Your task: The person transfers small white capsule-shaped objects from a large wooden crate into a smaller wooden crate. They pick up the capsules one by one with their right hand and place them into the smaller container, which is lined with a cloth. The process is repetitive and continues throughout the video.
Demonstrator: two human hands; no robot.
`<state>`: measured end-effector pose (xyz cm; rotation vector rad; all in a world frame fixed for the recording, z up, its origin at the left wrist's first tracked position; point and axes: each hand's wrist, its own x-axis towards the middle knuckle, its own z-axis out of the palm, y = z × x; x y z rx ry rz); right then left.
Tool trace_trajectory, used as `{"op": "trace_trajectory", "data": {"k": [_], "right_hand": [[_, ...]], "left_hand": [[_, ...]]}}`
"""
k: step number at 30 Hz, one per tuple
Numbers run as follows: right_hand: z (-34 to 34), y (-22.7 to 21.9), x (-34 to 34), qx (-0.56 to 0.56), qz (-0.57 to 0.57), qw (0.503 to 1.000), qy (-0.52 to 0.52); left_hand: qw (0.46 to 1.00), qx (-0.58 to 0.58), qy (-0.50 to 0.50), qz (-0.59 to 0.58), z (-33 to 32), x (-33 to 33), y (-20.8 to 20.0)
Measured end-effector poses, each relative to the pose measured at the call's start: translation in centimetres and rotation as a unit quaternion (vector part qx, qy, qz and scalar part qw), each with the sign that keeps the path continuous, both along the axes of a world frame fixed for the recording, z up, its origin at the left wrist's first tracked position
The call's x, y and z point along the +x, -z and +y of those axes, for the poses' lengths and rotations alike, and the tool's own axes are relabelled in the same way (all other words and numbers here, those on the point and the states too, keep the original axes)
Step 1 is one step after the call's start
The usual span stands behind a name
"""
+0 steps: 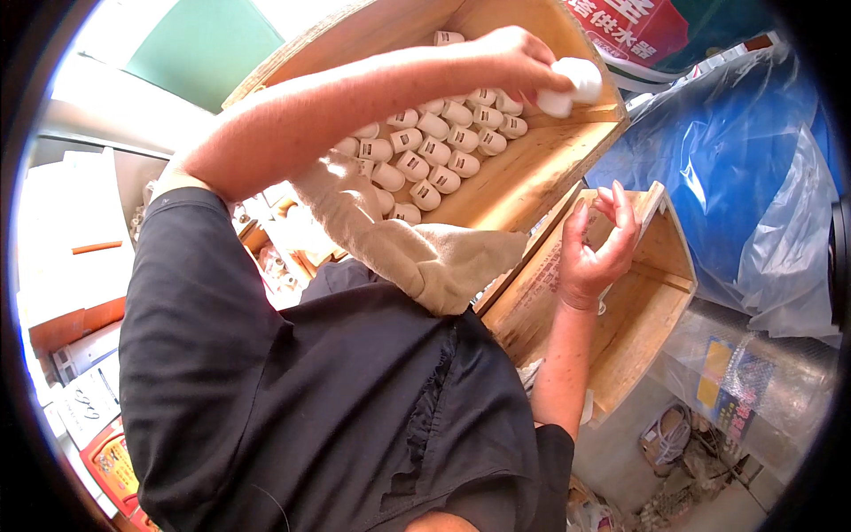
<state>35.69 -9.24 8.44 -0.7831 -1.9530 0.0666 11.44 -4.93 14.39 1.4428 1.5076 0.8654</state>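
My left hand (516, 69) reaches across to the far right side of a large wooden box (514, 191). Its fingers are closed on white rounded plastic pieces (582, 80); two seem to show, partly covering each other. Inside the box lie many similar white cap-shaped pieces (434, 151) in rough rows, each with a small dark mark. My left forearm hides some of them. Over a smaller wooden box (651, 310), my right hand (603, 253) is raised with its fingers bent and apart, holding nothing. Beige cloth (425, 262) drapes over the large box's near edge.
Blue plastic-wrapped goods (718, 195) stand at the right, below a red and green package (647, 31). A clear-wrapped bundle (753, 372) lies lower right, near a shoe (665, 436) on the floor. Boxes and papers (80, 230) are stacked at the left.
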Motion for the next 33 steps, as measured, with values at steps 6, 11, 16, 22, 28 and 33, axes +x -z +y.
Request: {"op": "trace_trajectory", "data": {"k": [6, 11, 16, 22, 28, 33], "right_hand": [[0.0, 0.7, -0.2, -0.079, 0.029, 0.996, -0.032], [0.0, 0.9, -0.2, -0.118, 0.049, 0.991, -0.042], [0.2, 1.5, 0.0, -0.122, 0.031, 0.991, -0.034], [0.3, 1.6, 0.1, -0.156, 0.028, 0.987, -0.040], [0.3, 1.6, 0.1, -0.172, 0.027, 0.984, -0.046], [0.2, 1.5, 0.1, -0.189, 0.030, 0.981, -0.045]], "left_hand": [[0.946, -0.023, -0.059, 0.317, 3.8, -5.7, 1.7], [0.885, -0.058, -0.035, 0.462, 5.0, -10.0, 6.0], [0.844, -0.074, -0.035, 0.530, 4.3, -9.0, 6.5], [0.827, -0.111, -0.040, 0.549, 6.8, -12.0, 11.7], [0.803, -0.166, -0.044, 0.571, 6.9, -10.8, 10.1], [0.851, -0.174, -0.066, 0.491, 6.5, -10.4, 8.8]]}}
